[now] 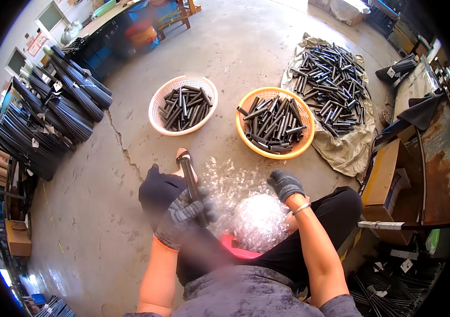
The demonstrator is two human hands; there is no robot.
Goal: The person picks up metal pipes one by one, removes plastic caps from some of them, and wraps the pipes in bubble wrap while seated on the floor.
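Note:
My left hand (176,217), in a grey knitted glove, is closed round a black tube (189,178) over my left thigh. The tube stands tilted, its far end pointing away from me. My right hand (286,185), also gloved, has its fingers curled together above my right knee; what they hold, if anything, is hidden. Between my legs lies a heap of clear plastic scraps (261,222), just below my right hand, with loose bits scattered beyond it. A pink plastic edge (235,248) shows under the heap.
Ahead stand a pink-white basket (153,113) and an orange basket (240,127), both holding black tubes. More black tubes (335,79) lie on a tan sheet (349,158). Bundled long rods (50,113) stand left. A cardboard box (383,179) is at right.

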